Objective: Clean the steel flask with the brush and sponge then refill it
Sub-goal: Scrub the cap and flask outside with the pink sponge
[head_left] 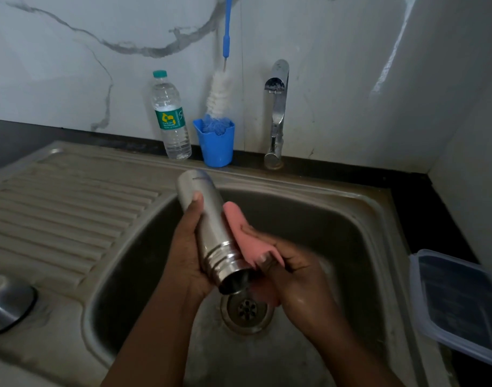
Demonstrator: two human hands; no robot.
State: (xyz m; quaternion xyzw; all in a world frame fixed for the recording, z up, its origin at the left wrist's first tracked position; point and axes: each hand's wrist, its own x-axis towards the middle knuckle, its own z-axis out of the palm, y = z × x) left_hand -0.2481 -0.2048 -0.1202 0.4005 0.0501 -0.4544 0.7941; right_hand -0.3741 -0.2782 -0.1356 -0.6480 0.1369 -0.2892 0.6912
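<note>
Gripping the steel flask (208, 230) in your left hand (187, 255), fingers curled round it, mouth tilted down over the sink (337, 219) drain, you are wrapping the pink sponge (243, 233) against its side with your right hand (292, 272), so keep turning the flask while rubbing neck to base.

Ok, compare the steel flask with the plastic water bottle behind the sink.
The steel flask is opaque metal; the plastic water bottle is clear with a green label. The flask is tilted over the sink, open mouth toward the camera, uncapped; the bottle stands upright, capped. The flask is gripped by the left hand; the bottle stands untouched. Both are tall, narrow cylinders.
</note>
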